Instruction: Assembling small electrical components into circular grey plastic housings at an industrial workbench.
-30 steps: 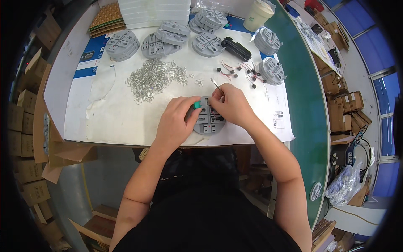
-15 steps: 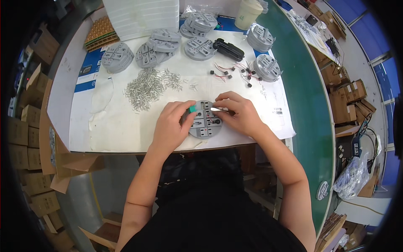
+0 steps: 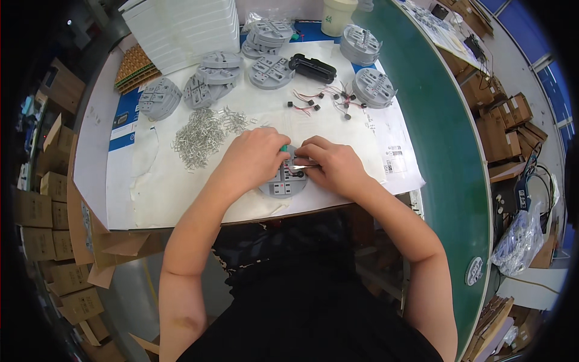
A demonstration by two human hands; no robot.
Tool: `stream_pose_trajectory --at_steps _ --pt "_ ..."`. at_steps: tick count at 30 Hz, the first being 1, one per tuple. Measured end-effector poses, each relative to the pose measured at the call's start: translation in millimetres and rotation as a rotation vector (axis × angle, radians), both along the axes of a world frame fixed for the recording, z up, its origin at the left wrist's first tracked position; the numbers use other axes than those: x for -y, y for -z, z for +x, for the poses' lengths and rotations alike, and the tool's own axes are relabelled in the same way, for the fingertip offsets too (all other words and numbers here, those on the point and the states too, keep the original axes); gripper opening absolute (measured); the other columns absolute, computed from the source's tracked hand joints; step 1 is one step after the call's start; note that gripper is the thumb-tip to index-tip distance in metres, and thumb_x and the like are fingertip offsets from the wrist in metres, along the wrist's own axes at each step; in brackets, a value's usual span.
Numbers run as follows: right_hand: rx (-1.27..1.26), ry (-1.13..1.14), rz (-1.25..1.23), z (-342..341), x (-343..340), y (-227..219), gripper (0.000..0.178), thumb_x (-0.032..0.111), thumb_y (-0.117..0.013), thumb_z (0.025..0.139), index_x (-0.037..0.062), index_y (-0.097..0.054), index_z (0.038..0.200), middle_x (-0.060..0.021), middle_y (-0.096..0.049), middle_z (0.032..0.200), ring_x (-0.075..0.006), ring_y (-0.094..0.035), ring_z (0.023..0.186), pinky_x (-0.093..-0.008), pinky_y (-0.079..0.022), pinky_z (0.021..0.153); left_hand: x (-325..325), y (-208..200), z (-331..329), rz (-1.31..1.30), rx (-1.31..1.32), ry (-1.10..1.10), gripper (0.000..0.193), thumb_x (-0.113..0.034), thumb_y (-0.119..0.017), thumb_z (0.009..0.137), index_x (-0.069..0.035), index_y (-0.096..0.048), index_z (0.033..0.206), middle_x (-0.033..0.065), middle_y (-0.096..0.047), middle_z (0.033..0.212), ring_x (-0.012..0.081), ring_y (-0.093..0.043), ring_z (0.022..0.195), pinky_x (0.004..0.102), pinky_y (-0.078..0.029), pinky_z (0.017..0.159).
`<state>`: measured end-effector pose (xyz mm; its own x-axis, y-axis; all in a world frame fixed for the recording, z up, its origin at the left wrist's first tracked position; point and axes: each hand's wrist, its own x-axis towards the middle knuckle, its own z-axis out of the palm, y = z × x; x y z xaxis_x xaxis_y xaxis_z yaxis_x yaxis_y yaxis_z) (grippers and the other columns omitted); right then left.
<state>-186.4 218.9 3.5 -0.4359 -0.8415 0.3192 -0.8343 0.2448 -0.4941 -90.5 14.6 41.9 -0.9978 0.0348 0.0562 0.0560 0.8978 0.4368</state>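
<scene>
A round grey plastic disc (image 3: pixel 281 188) with slots and small metal and black parts lies flat near the table's front edge. My left hand (image 3: pixel 258 155) is bent over its upper left side, fingers closed. At those fingertips shows a small green thing (image 3: pixel 284 148), mostly covered and too small to name. From the right, my right hand (image 3: pixel 338 166) pinches silver tweezers (image 3: pixel 301 168), their tips pointing left over the disc. Beside the tips a small black part (image 3: pixel 298 174) sits in the disc. Both hands hide much of the disc's upper half.
A heap of small metal pins (image 3: pixel 199 139) lies left of my hands. Stacked grey discs (image 3: pixel 160 99), a black plastic case (image 3: pixel 312 68) and black parts with red wires (image 3: pixel 316 107) lie farther back. White trays (image 3: pixel 187 36) and a cup (image 3: pixel 338 18) stand behind.
My view has shifted slightly. My left hand has moved farther over the disc and covers more of it. The tweezers' tips have come lower, near the small black part.
</scene>
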Motion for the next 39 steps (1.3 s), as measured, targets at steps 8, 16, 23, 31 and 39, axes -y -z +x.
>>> stream_pose_trajectory --at_steps 8,16,23,31,39 --pt "0.267 0.009 -0.161 -9.4 -9.1 -13.1 0.02 0.023 -0.069 0.101 0.0052 -0.072 0.109 -0.007 -0.073 0.095 -0.02 -0.068 0.071 -0.0306 -0.053 0.065 14.9 -20.5 -8.4 -0.136 0.106 0.048 0.053 -0.031 -0.085 0.082 -0.012 -0.073 0.13 0.0184 -0.068 0.11 0.0355 -0.068 0.103 0.0449 -0.057 0.088" --pt "0.75 0.219 -0.241 -16.6 -14.7 -35.9 0.033 0.029 -0.056 0.112 -0.0002 -0.07 0.106 -0.0057 -0.067 0.075 -0.011 -0.057 0.067 -0.0284 -0.046 0.062 -29.5 -34.6 33.3 -0.047 -0.152 0.079 0.087 -0.037 -0.095 0.072 -0.013 -0.054 0.145 0.0198 -0.051 0.131 0.0388 -0.061 0.116 0.0476 -0.057 0.092" --pt "0.45 0.024 0.087 7.3 -4.7 -41.7 0.026 0.025 -0.063 0.107 0.0019 -0.069 0.097 -0.0115 -0.065 0.07 -0.0214 -0.063 0.065 -0.0361 -0.05 0.063 -39.2 52.9 66.0 0.238 -0.483 -0.244 0.101 -0.029 -0.098 0.068 -0.005 -0.048 0.152 0.0198 -0.04 0.144 0.0352 -0.06 0.112 0.0455 -0.055 0.096" --pt "0.057 -0.008 0.311 15.0 13.9 -41.6 0.026 0.025 -0.066 0.101 0.0039 -0.066 0.086 -0.0201 -0.07 0.08 -0.0442 -0.066 0.079 -0.0532 -0.052 0.069 -25.2 54.6 65.9 0.535 -0.351 -0.354 0.102 -0.034 -0.099 0.065 0.0 -0.053 0.149 0.0158 -0.058 0.123 0.0289 -0.062 0.104 0.0396 -0.054 0.09" --pt "0.051 -0.047 0.4 2.7 24.3 -40.1 0.027 0.027 -0.065 0.102 0.005 -0.068 0.087 -0.0212 -0.068 0.074 -0.0454 -0.065 0.071 -0.0549 -0.051 0.067 -18.9 57.4 62.0 0.537 -0.253 -0.336 0.101 -0.038 -0.099 0.063 -0.005 -0.058 0.15 0.0106 -0.063 0.095 0.023 -0.06 0.085 0.036 -0.053 0.081"
